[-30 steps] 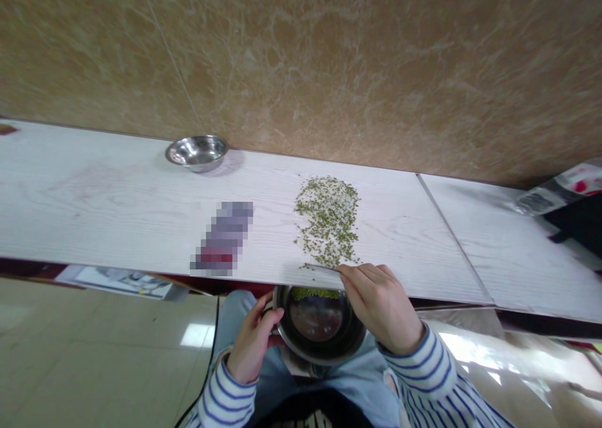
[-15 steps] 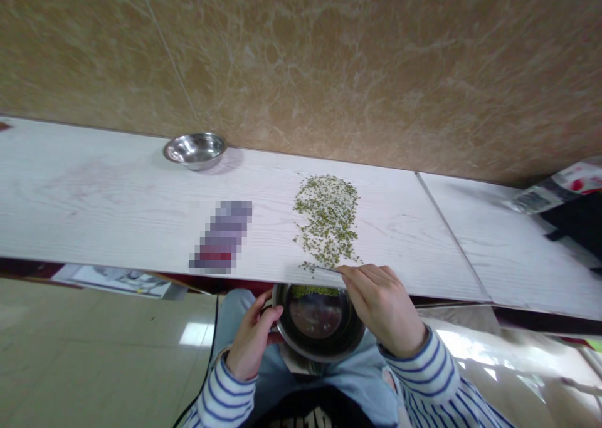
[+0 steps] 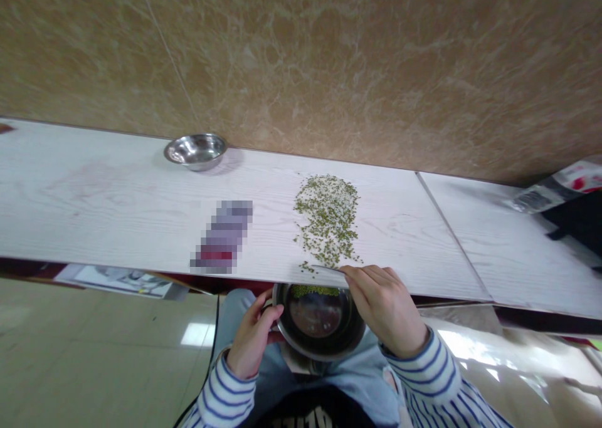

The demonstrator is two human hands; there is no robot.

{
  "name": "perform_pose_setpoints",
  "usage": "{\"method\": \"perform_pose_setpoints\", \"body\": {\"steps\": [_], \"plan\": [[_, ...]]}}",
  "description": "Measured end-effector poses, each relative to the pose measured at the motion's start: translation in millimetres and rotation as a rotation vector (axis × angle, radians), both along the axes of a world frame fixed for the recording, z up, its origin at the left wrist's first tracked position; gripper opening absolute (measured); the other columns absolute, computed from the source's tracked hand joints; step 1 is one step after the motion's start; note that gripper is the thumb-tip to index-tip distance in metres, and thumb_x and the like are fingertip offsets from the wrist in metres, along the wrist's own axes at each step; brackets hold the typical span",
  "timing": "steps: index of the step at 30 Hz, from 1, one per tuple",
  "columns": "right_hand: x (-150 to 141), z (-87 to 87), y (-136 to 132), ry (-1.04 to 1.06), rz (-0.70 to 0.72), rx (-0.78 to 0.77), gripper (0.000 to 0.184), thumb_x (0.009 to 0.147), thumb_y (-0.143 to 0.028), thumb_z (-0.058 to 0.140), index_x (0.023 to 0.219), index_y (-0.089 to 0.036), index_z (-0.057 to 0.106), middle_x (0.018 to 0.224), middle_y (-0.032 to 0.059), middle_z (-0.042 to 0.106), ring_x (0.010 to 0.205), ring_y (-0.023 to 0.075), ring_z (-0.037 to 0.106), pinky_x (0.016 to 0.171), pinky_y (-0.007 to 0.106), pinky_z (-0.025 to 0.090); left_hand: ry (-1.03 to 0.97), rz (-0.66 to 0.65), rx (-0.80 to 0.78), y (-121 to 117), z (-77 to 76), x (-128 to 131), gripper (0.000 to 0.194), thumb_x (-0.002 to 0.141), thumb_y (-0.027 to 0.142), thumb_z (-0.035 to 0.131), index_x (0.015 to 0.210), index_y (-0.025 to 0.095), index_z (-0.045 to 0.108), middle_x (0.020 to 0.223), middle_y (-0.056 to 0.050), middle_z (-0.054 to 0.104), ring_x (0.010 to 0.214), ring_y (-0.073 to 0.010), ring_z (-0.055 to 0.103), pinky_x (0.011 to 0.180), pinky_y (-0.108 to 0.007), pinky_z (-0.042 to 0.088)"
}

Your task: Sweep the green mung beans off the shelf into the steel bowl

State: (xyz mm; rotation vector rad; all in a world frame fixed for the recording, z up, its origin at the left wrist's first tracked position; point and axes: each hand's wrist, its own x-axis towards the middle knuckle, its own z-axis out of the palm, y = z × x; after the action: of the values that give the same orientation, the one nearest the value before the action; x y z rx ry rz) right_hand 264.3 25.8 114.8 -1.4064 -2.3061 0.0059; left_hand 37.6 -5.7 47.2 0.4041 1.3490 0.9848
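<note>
With my left hand [image 3: 256, 334] I grip the left rim of a deep steel bowl [image 3: 315, 351], held over my lap just under the counter's front edge. Small green beans [image 3: 314, 291], like mung beans, lie along the far side inside it. My right hand [image 3: 383, 302] is closed on a thin metal utensil [image 3: 327, 267], laid almost flat near the counter edge; its exact kind is hard to make out. A few green beans touch or lie beside its tip. Beyond it spreads a patch of green beans mixed with white grains [image 3: 329, 218].
The white wood-grain counter [image 3: 399, 240] runs against a brown marbled wall [image 3: 301, 64]. A shallow steel bowl [image 3: 195, 151] stands at the back left. A blurred-out purplish rectangle [image 3: 223, 237] lies nearer. At the far right are a plastic packet [image 3: 540, 196] and a black item [image 3: 576, 224].
My right hand and the metal utensil have shifted very slightly to the right. The left hand, the deep bowl and the spread beans look nearly the same.
</note>
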Motion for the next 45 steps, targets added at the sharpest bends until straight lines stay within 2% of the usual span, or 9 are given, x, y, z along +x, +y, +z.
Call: {"method": "perform_pose_setpoints", "body": {"steps": [5, 16, 25, 37, 45], "plan": [[0, -1.4, 1, -0.024, -0.007, -0.015, 0.018, 0.098, -0.016, 0.05, 0.108, -0.018, 0.066, 0.084, 0.0024, 0.071, 0.079, 0.0178, 0.063, 0.073, 0.031, 0.038, -0.008, -0.015, -0.005, -1, 0.6, 1, 0.052, 0.064, 0.035, 0.072, 0.112, 0.018, 0.061, 0.076, -0.001, 0.073, 0.069, -0.0202, 0.067, 0.051, -0.028, 0.052], [5, 3.1, -9, -0.003, 0.029, -0.049, 0.021, 0.1, -0.017, 0.047, 0.11, -0.019, 0.065, 0.088, 0.0023, 0.072, 0.083, 0.017, 0.064, 0.073, 0.031, 0.038, -0.004, 0.002, -0.004, -1, -0.7, 1, 0.055, 0.062, 0.036, 0.075, 0.112, 0.017, 0.063, 0.082, -0.004, 0.075, 0.072, -0.0229, 0.069, 0.052, -0.028, 0.051], [1, 0.7, -5, -0.002, 0.007, -0.042, 0.022, 0.1, -0.017, 0.046, 0.111, -0.019, 0.066, 0.09, 0.0029, 0.073, 0.083, 0.0158, 0.065, 0.073, 0.031, 0.04, 0.016, 0.051, 0.017, -4, 1.2, 3, 0.052, 0.063, 0.037, 0.073, 0.111, 0.018, 0.066, 0.072, 0.0, 0.07, 0.064, -0.0195, 0.064, 0.05, -0.028, 0.05], [-2, -2.6, -9, -0.002, 0.014, -0.056, 0.023, 0.099, -0.017, 0.048, 0.113, -0.018, 0.066, 0.088, 0.0032, 0.072, 0.083, 0.0168, 0.064, 0.074, 0.032, 0.04, 0.002, -0.004, 0.002, -2, -0.8, 0, 0.056, 0.063, 0.036, 0.074, 0.114, 0.016, 0.062, 0.08, -0.003, 0.073, 0.069, -0.0201, 0.065, 0.051, -0.028, 0.051], [0, 0.3, -5, -0.012, -0.012, -0.014, 0.022, 0.099, -0.017, 0.046, 0.109, -0.018, 0.067, 0.087, 0.0041, 0.073, 0.079, 0.0161, 0.065, 0.072, 0.031, 0.041, 0.016, 0.051, 0.006, -3, 3.6, 5, 0.052, 0.062, 0.036, 0.073, 0.11, 0.017, 0.066, 0.073, -0.001, 0.071, 0.066, -0.02, 0.065, 0.05, -0.027, 0.049]]}}
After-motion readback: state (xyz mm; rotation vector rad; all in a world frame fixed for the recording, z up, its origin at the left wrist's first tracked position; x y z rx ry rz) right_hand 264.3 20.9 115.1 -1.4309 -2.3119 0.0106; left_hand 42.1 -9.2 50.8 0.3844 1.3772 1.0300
